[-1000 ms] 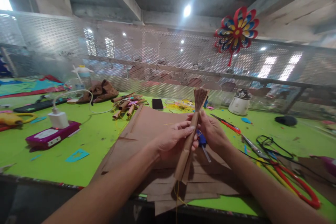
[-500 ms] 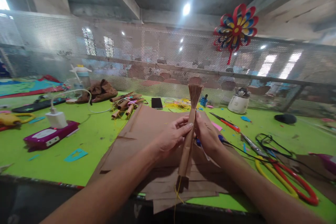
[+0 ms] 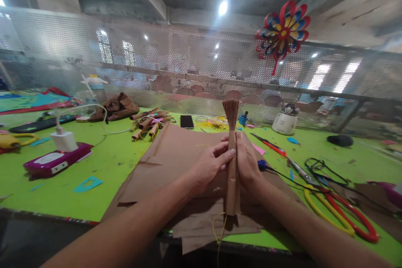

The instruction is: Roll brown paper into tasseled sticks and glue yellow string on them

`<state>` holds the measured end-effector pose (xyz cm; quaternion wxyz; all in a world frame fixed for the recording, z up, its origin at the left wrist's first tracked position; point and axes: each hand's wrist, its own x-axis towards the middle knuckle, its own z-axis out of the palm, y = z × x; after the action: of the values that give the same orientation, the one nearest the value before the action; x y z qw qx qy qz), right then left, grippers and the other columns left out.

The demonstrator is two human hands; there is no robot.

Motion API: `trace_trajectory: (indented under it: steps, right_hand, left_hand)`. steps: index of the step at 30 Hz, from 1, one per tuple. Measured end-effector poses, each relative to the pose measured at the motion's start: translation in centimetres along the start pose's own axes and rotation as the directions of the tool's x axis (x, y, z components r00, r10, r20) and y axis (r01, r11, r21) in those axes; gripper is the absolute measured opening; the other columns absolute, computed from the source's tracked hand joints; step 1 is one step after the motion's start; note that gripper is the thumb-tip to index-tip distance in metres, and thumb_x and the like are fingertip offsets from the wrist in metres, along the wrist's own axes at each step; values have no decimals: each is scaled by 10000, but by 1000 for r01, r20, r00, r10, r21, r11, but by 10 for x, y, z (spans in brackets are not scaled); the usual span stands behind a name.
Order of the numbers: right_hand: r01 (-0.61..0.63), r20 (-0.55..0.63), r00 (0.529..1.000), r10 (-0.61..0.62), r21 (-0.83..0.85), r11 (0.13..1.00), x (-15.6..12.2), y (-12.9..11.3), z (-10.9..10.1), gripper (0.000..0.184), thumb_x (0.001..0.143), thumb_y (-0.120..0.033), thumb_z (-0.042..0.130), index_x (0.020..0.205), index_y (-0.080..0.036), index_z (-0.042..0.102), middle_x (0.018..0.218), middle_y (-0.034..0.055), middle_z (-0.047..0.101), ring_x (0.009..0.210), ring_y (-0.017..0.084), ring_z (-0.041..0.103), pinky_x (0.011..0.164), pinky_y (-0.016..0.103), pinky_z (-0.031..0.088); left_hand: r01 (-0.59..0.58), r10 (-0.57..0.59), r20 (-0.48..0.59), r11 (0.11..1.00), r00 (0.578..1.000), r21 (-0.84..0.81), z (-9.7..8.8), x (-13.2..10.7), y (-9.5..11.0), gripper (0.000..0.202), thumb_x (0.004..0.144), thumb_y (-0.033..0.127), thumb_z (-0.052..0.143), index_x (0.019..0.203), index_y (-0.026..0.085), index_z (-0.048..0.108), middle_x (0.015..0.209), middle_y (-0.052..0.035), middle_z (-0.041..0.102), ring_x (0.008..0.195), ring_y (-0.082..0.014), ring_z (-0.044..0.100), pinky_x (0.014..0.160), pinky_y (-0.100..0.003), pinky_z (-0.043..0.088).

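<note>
Upright between my hands stands a rolled brown paper tube (image 3: pixel 233 184) with a pleated, fanned-out top and a yellow string trailing from its lower end. My left hand (image 3: pixel 213 161) grips it from the left, thumb across its front. From the right, my right hand (image 3: pixel 247 161) presses against its side with the fingers pointing up; some of those fingertips are hidden behind the tube. Beneath both hands lies a stack of brown paper sheets (image 3: pixel 179 146). A blue-handled tool (image 3: pixel 262 165) with a black cord shows just beside my right hand.
Large red-and-yellow-handled scissors (image 3: pixel 333 205) and a craft knife (image 3: pixel 268 144) lie to the right. Finished-looking paper rolls (image 3: pixel 149 123), a phone (image 3: pixel 187 122) and yellow string (image 3: pixel 216 124) sit further back. A purple power strip (image 3: pixel 58 159) is at left; a perforated metal screen (image 3: pixel 188 63) stands behind.
The paper tube has turned from a slant to nearly upright, its lower end swinging right. Both hands stay on it, and my right hand now lies flatter along its side.
</note>
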<state>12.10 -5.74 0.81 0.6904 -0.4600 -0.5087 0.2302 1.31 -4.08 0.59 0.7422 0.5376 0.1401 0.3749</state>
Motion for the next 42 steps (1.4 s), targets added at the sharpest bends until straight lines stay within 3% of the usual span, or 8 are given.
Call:
trace_trajectory:
  steps: [8, 17, 22, 25, 30, 34, 38, 42]
  right_hand:
    - [-110, 7, 994, 110, 42, 993, -1, 1, -1, 496, 808, -634, 412, 747, -186, 616, 632, 16, 627, 591, 167, 581, 565, 292, 472]
    - [50, -47, 997, -63, -233, 971, 5, 5, -7, 500, 852, -597, 344, 719, -192, 606, 679, 40, 630, 669, 186, 569, 654, 311, 438]
    - [134, -31, 987, -157, -382, 914, 10, 12, -16, 471, 872, -557, 349, 745, -191, 618, 701, 42, 634, 666, 185, 556, 651, 307, 413]
    - [95, -13, 995, -103, -291, 952, 7, 9, -18, 460, 859, -556, 395, 737, -183, 636, 666, 27, 633, 637, 174, 561, 630, 294, 425]
    - [-58, 191, 981, 39, 92, 994, 6, 6, -20, 424, 844, -532, 464, 851, -162, 671, 728, 37, 664, 668, 171, 590, 640, 296, 478]
    - [-61, 183, 982, 39, 115, 992, 8, 7, -23, 385, 812, -519, 532, 808, -163, 679, 734, 38, 662, 677, 170, 590, 645, 290, 480]
    - [-85, 184, 981, 65, 104, 991, 8, 6, -22, 392, 810, -522, 530, 769, -160, 678, 665, 20, 646, 606, 150, 573, 593, 268, 458]
    - [-82, 110, 991, 77, 47, 995, 5, 1, -20, 394, 793, -526, 547, 713, -158, 665, 599, -3, 615, 554, 129, 531, 536, 243, 421]
  left_hand:
    - [-64, 62, 61, 998, 996, 29, 0, 2, -5, 330, 793, 251, 635, 1121, 219, 641, 1093, -70, 629, 1020, -197, 547, 866, -295, 414]
    - [-153, 142, 90, 980, 986, 131, 8, -2, 5, 254, 791, 203, 617, 1038, 190, 675, 1036, -65, 649, 1039, -199, 550, 956, -325, 373]
    - [-118, 109, 68, 983, 992, 141, 2, 1, 0, 268, 772, 217, 639, 1034, 169, 674, 991, -72, 649, 934, -184, 569, 878, -303, 404]
    - [-18, 14, 57, 998, 998, 64, -2, 0, 3, 326, 768, 254, 653, 1087, 187, 649, 961, -68, 649, 837, -160, 571, 774, -276, 423]
    - [103, -91, 127, 991, 988, -91, -7, -4, 12, 305, 774, 264, 654, 1066, 173, 657, 905, -72, 642, 740, -120, 554, 680, -234, 402]
    - [146, -123, 142, 976, 982, -164, -7, -7, 11, 277, 758, 237, 673, 1021, 151, 673, 749, -43, 616, 628, -94, 524, 618, -222, 372]
    - [161, -139, 126, 969, 982, -185, -6, -7, 8, 250, 737, 205, 691, 979, 143, 683, 800, -45, 624, 661, -90, 537, 653, -223, 373]
    - [169, -151, 119, 971, 981, -168, -5, -7, 7, 259, 724, 212, 707, 976, 156, 683, 853, -43, 634, 708, -91, 550, 695, -223, 383]
